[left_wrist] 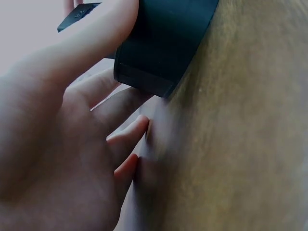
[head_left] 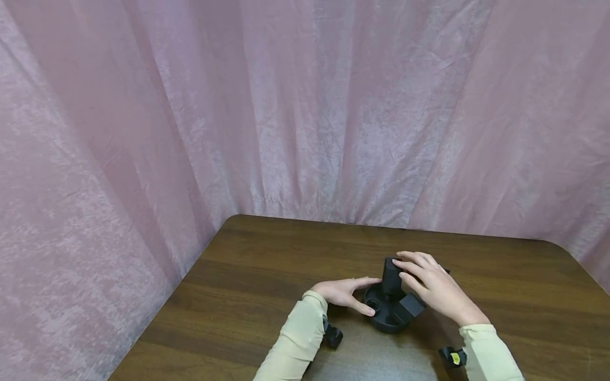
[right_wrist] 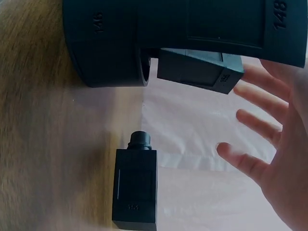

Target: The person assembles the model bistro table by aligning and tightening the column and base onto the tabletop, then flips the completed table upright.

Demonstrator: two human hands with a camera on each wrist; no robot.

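A round black base (head_left: 388,324) with a ring-shaped socket stands on the table, and my left hand (head_left: 340,292) grips its left side. The thumb lies on the near rim and the forefinger reaches round the back. From the base rises an upright black block (head_left: 392,278); my right hand (head_left: 436,286) holds its upper end between thumb and fingertips. A second, wider black block (head_left: 411,307) leans out at the base's right side, below the right palm. In the right wrist view another black block (right_wrist: 134,190) with a round peg is apart from the base. Raised numbers mark several pieces.
The brown wooden table (head_left: 267,254) has rounded far corners. Behind it hangs a pink velvet curtain (head_left: 333,116). Small black devices sit at the left wrist (head_left: 332,336) and right wrist (head_left: 452,357).
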